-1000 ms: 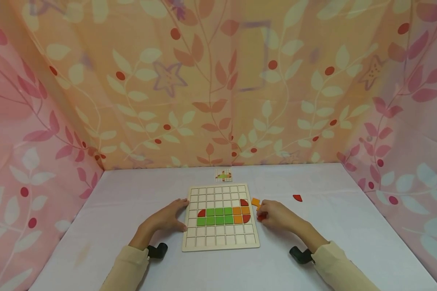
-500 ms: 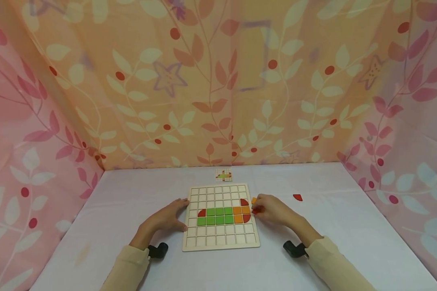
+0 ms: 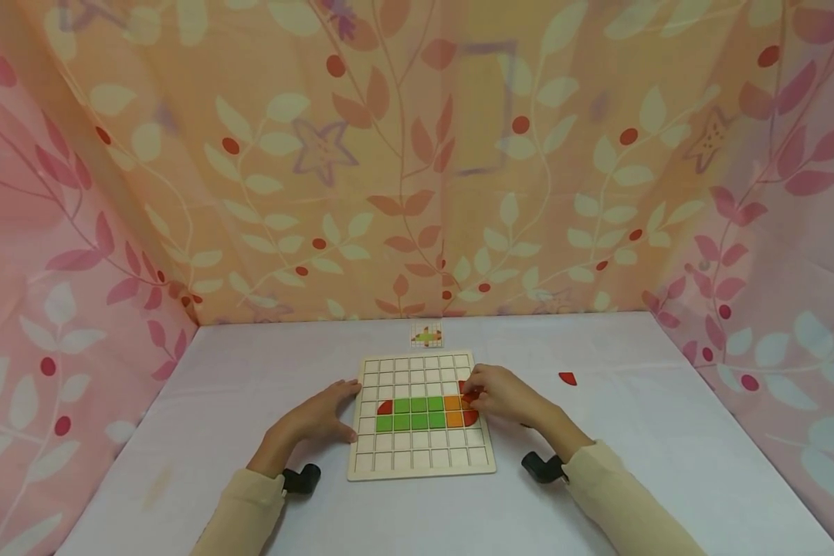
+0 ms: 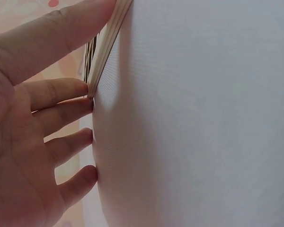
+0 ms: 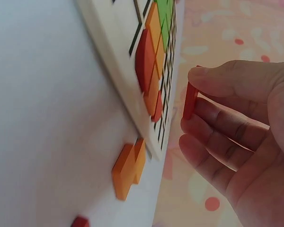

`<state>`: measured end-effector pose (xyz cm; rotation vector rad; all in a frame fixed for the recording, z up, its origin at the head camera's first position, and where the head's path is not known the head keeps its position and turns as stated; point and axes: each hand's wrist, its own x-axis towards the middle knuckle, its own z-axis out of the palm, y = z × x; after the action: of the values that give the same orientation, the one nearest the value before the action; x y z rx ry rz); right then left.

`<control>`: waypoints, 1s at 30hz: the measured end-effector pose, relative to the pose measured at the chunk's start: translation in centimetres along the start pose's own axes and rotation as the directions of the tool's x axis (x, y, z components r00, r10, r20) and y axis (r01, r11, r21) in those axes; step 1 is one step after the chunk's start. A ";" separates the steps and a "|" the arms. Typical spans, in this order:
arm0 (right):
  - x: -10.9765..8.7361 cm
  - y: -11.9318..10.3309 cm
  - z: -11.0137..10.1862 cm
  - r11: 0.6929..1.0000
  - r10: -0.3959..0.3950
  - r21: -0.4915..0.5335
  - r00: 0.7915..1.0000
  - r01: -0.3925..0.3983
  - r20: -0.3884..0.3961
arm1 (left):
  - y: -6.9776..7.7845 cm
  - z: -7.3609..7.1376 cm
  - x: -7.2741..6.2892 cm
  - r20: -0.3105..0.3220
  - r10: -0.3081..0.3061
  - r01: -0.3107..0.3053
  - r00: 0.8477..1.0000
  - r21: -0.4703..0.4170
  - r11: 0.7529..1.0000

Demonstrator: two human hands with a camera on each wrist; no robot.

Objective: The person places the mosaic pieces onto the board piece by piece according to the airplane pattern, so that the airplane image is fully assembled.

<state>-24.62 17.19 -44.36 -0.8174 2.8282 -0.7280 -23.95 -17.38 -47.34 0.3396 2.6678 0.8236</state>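
A wooden grid board (image 3: 417, 462) lies on the table, with green tiles (image 3: 419, 421), orange tiles (image 3: 455, 418) and red rounded tiles (image 3: 385, 407) in its middle rows. My left hand (image 3: 320, 413) rests at the board's left edge, thumb and fingers spread and touching the rim. Over the board's right side, my right hand (image 3: 503, 394) pinches a red tile (image 5: 190, 101) between thumb and fingertips. In the right wrist view this tile is held on edge, apart from the board. The hand partly covers the red and orange tiles beneath it in the head view.
Two loose orange tiles (image 5: 124, 172) lie beside the board's corner, with part of a red tile (image 5: 80, 222) nearby. Farther right sits another red tile (image 3: 567, 378). A small pattern card (image 3: 426, 335) lies behind the board. Patterned cloth (image 3: 417, 193) encloses the table.
My right hand has moved left and away from me, from the table beside the board to over its right side, carrying the red tile. My left hand has stayed put.
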 end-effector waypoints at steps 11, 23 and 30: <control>2.2 -1.6 0.6 0.992 -0.118 -0.047 0.993 0.119 0.016 | 0.0 0.0 0.1 0.000 -0.017 0.017 1.000 -0.012 1.000; 4.4 -4.4 1.7 0.975 -0.215 -0.045 0.976 0.216 0.034 | 0.0 0.1 0.2 0.002 -0.020 0.020 1.000 -0.011 1.000; 5.5 -5.5 2.7 0.970 -0.233 -0.055 0.970 0.236 0.063 | -0.2 0.1 0.3 0.004 -0.005 0.005 1.000 -0.008 1.000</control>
<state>-26.03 9.09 -43.95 -1.1789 2.7455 -0.6356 -24.17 -17.43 -47.64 0.3315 2.6599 0.8315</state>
